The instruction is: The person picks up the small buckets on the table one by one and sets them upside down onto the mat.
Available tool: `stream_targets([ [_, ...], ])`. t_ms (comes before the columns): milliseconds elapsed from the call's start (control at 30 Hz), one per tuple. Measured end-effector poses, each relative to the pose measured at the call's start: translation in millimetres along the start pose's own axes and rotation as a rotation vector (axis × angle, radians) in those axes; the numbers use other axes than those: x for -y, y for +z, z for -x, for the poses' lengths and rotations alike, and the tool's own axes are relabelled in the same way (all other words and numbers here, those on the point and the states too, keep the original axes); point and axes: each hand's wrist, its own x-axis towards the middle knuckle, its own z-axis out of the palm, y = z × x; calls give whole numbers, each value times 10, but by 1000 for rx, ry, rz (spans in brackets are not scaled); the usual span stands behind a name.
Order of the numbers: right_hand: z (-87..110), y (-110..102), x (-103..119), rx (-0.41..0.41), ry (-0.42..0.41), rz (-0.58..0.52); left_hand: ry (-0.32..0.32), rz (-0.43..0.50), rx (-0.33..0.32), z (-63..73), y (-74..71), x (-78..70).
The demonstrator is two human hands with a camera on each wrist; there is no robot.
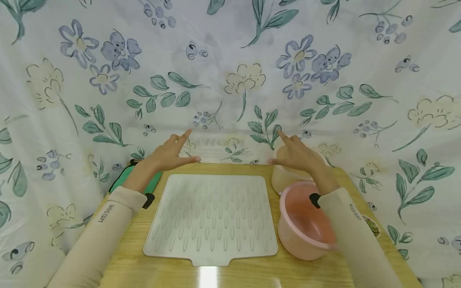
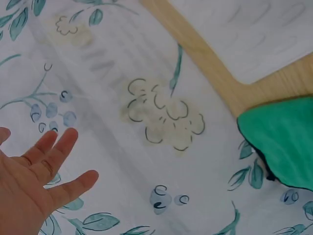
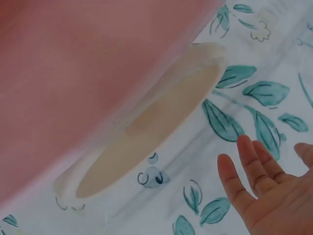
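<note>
Both hands are raised in the air toward the far edge of the table, holding nothing. In the head view my left hand is above the back left corner of a pale ridged board, its index finger and thumb spread apart. The left wrist view has its fingers stretched out in front of the floral curtain. My right hand mirrors it on the other side, overlapping a cream bowl behind a pink bowl. Its extended fingers appear in the right wrist view beside the cream bowl.
A green cloth-like item with black edging lies at the left of the wooden table. Near the right edge, partly behind the right sleeve, is a small round patterned item. A floral curtain hangs along the back and sides.
</note>
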Motion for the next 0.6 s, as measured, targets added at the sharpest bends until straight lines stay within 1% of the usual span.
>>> stream_targets([
  [100, 92, -37, -75, -6, 3, -50, -2, 50, 14, 83, -26, 47],
  [233, 236, -74, -162, -16, 19, -126, -14, 90, 32, 181, -37, 121],
  [367, 341, -86, -227, -31, 16, -125, -44, 117, 42, 264, -40, 193],
  [433, 381, -90, -246, -37, 7, -117, -54, 121, 36, 300, -48, 222],
  [600, 465, -110, -286, -43, 2, -125, -50, 107, 23, 388, -91, 269],
])
